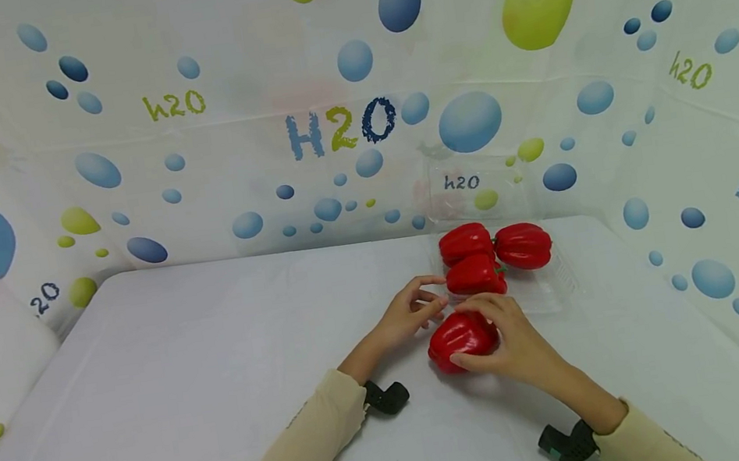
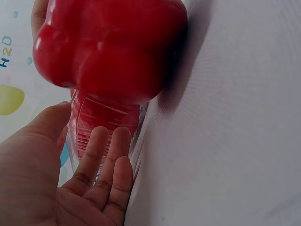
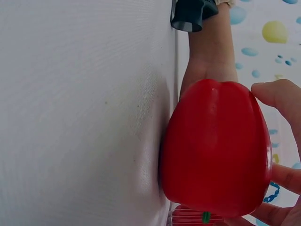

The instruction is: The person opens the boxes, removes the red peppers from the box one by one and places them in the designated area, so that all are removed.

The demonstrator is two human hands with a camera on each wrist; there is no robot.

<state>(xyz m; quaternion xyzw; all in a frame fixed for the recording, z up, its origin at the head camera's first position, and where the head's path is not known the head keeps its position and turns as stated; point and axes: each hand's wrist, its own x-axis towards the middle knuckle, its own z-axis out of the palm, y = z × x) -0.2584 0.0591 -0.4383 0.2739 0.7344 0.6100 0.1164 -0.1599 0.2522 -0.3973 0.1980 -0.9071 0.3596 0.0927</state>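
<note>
My right hand (image 1: 520,343) grips a glossy red bell pepper (image 1: 457,340) from its right side, thumb in front and fingers over the top. This pepper is close to the white tabletop; the right wrist view shows its smooth red side (image 3: 214,146). Behind it, three more red bell peppers (image 1: 523,247) sit in a clear plastic container (image 1: 549,293). My left hand (image 1: 406,318) is at the container's left side, fingers loosely extended and close to its ribbed wall (image 2: 84,139); whether they touch it, I cannot tell. Nothing is held in that hand.
The container's transparent lid (image 1: 477,188) stands raised at the back, against a white curtain (image 1: 232,61) printed with coloured drops. A white cloth (image 1: 169,369) covers the table. Black wrist devices (image 1: 388,399) are worn on both forearms.
</note>
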